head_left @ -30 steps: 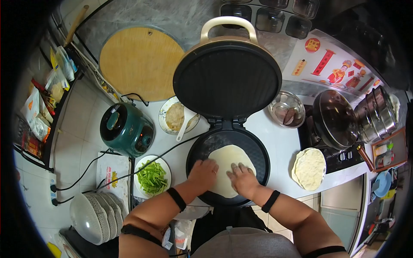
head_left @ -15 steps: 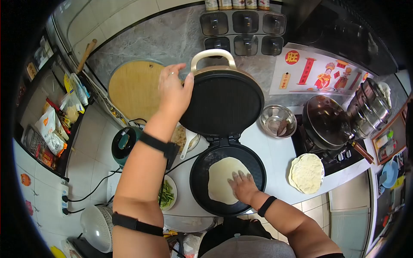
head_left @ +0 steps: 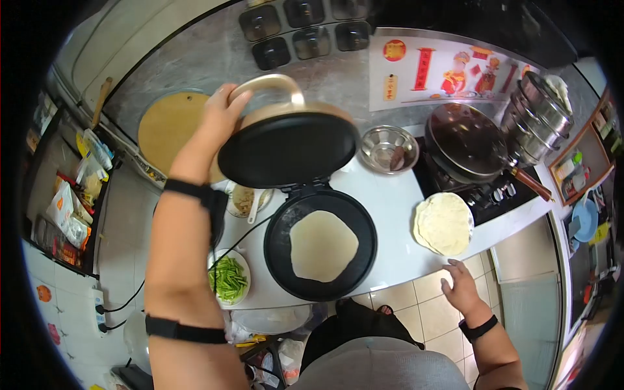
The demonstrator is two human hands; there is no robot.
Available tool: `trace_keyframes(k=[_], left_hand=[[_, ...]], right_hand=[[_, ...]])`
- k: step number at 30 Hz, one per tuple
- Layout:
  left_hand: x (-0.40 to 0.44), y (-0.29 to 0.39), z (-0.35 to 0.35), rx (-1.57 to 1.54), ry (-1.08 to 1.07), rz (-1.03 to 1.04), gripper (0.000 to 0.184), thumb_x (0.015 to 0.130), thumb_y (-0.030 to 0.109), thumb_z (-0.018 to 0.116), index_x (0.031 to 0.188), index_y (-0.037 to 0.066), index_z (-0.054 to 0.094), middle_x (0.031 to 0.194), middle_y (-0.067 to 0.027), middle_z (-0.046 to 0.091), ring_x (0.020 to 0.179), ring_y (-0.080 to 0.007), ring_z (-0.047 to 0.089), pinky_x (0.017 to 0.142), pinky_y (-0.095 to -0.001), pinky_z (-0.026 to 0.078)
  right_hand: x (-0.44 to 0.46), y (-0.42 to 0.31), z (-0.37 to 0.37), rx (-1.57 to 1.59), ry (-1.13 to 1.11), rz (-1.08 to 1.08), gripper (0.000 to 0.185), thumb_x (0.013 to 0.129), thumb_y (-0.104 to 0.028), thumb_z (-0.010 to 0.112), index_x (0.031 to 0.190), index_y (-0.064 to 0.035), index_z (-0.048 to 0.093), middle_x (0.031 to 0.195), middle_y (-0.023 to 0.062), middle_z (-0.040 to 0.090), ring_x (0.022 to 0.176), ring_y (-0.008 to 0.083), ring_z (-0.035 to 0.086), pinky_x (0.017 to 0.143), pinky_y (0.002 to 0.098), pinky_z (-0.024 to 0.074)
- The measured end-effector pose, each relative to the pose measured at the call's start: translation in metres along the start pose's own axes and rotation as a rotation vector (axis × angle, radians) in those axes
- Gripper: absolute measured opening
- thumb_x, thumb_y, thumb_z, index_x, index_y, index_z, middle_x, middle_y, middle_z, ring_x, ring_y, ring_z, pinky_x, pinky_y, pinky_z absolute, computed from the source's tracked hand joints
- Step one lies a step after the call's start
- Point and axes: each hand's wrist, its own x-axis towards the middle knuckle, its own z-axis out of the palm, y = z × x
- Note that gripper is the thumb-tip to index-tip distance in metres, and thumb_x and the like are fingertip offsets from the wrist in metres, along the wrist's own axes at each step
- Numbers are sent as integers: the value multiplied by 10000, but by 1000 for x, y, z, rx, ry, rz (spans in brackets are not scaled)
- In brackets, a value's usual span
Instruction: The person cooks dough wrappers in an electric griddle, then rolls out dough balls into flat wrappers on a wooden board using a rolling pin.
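A round sheet of dough lies flat on the black lower plate of an electric griddle. The griddle's lid is tilted partway over from upright. My left hand is closed around the left end of the lid's beige handle. Away from the griddle, my right hand is empty above the floor, its fingers apart and slightly curled. Just beyond those fingers, a stack of pale flat dough rounds sits at the counter's edge.
Left of the griddle are a plate of cut green vegetables and a bowl with a white spoon. A steel bowl stands behind right. A lidded wok rests on the stove, its handle pointing outward. A black cord crosses the counter.
My right hand has left the dough sheet and moved right, toward the stacked rounds. My left hand has taken hold of the handle, and the lid has tipped down somewhat. The view has shifted.
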Motion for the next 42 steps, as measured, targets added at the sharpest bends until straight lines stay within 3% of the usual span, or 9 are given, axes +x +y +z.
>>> trace_keyframes(k=[4, 6, 8, 14, 20, 29, 34, 37, 42], left_hand=[[-100, 41, -16, 102, -88, 102, 224, 879, 192, 607, 992, 0, 595, 840, -133, 583, 775, -246, 566, 734, -344, 448], [-159, 57, -18, 393, -129, 295, 159, 820, 153, 640, 914, 38, 582, 843, -123, 594, 827, -309, 576, 1039, -514, 329], [-218, 65, -5, 473, -160, 335, 162, 761, 120, 667, 885, 67, 577, 847, -104, 602, 857, -296, 581, 1093, -587, 228], [-340, 83, 52, 479, -260, 146, 226, 670, 44, 673, 852, 107, 555, 823, -54, 584, 876, -275, 591, 1098, -600, 209], [-398, 55, 93, 514, -343, 140, 239, 672, 34, 672, 867, 121, 564, 835, -51, 597, 892, -254, 600, 1093, -627, 187], [-407, 46, 117, 527, -486, 115, 199, 715, 77, 682, 856, 142, 558, 870, -23, 614, 895, -233, 601, 1084, -633, 185], [-353, 103, 113, 635, -843, 47, 221, 737, 154, 737, 931, 104, 643, 905, -67, 642, 931, -282, 617, 1070, -533, 293], [-291, 137, 153, 81, -730, 98, 346, 776, 222, 716, 1057, 45, 616, 1106, -132, 611, 1041, -320, 588, 1042, -450, 370], [-221, 135, 324, 161, -845, 80, 627, 893, 312, 588, 1276, -150, 405, 1325, -283, 442, 1196, -375, 456, 1021, -427, 390]], right_hand=[[-36, 60, 2, -26, 48, 159, 370, 778, -119, 658, 1120, 3, 588, 1191, 242, 557, 1107, 388, 541, 968, 428, 456], [-38, 78, 12, -81, 121, 143, 402, 776, -123, 657, 1149, 0, 572, 1204, 246, 548, 1115, 395, 531, 980, 432, 445], [-26, 78, 14, -71, 153, 82, 442, 770, -132, 658, 1180, -4, 556, 1228, 248, 530, 1134, 403, 515, 985, 445, 438], [28, 80, 23, -211, 80, -93, 538, 772, -234, 662, 1257, -55, 516, 1353, 251, 445, 1269, 402, 412, 1020, 483, 370], [65, 75, 39, -294, 13, 4, 596, 765, -324, 675, 1262, -37, 516, 1395, 230, 407, 1308, 384, 364, 1041, 476, 326], [57, 124, 34, 63, 395, 356, 439, 731, -195, 693, 1114, -7, 590, 1102, 198, 565, 1044, 355, 548, 912, 423, 462], [45, 142, 37, 108, 414, 433, 423, 724, -162, 688, 1109, -17, 591, 1013, 188, 567, 945, 364, 575, 851, 410, 491], [53, 141, 35, 146, 368, 461, 415, 734, -161, 681, 1114, -22, 592, 1020, 194, 563, 923, 364, 584, 827, 410, 505], [67, 133, 30, 164, 276, 563, 462, 758, -206, 663, 1159, -3, 558, 1065, 244, 548, 935, 401, 591, 839, 439, 514]])
